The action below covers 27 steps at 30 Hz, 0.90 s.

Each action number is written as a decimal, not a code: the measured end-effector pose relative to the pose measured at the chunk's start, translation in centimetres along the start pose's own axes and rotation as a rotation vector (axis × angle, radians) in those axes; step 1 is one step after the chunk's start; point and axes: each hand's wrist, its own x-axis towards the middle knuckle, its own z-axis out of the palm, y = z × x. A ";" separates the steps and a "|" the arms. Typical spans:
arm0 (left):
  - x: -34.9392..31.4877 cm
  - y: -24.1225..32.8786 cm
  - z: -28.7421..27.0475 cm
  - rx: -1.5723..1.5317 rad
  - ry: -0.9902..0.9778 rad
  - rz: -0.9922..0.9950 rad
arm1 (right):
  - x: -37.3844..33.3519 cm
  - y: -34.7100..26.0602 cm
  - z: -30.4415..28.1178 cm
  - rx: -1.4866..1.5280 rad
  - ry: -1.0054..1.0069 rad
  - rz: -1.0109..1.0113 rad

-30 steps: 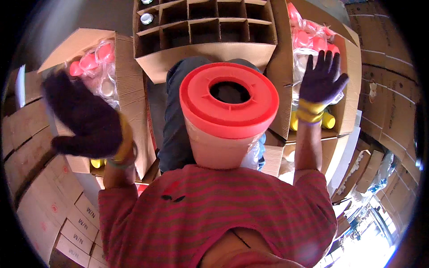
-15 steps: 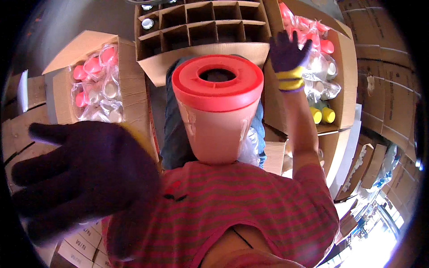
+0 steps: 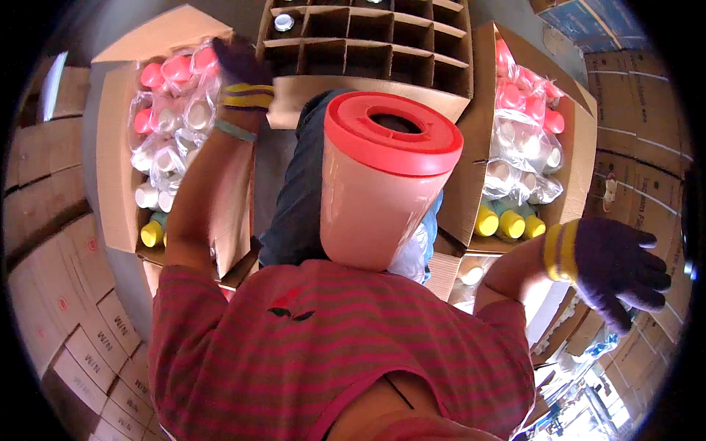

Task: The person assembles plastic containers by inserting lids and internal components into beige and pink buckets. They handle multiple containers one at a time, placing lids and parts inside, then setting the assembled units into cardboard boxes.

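Note:
A pale pink tapered bin point(image 3: 375, 202) stands tilted in my lap, topped by a red lid point(image 3: 353, 136) with a round hole. My left hand point(image 3: 243, 65), in a dark purple glove with yellow cuff bands, is over the inner edge of the left carton point(image 3: 239, 176). Its fingers look stretched out, though dark and blurred, and no object shows in them. Bottles with red caps point(image 3: 176, 68) in clear plastic lie close to that hand. Out to the right, my gloved right hand point(image 3: 621, 268) is spread and holds nothing, beside the right carton point(image 3: 581, 147).
A divided carton point(image 3: 368, 59) stands ahead, with a white-capped bottle point(image 3: 284, 23) in one cell. The right carton holds wrapped bottles point(image 3: 523, 143) and yellow-capped bottles point(image 3: 511, 224). Stacked cartons line the left point(image 3: 66, 287) and right point(image 3: 636, 176) sides.
My left hand has moved from the near left foreground out to the left carton. My right hand has come back from the right carton's far side and swung right. The bin appears farther right.

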 end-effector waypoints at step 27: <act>-4.2 -4.4 9.2 0.560 -0.113 0.444 | -12.7 10.7 3.6 -0.045 0.151 0.811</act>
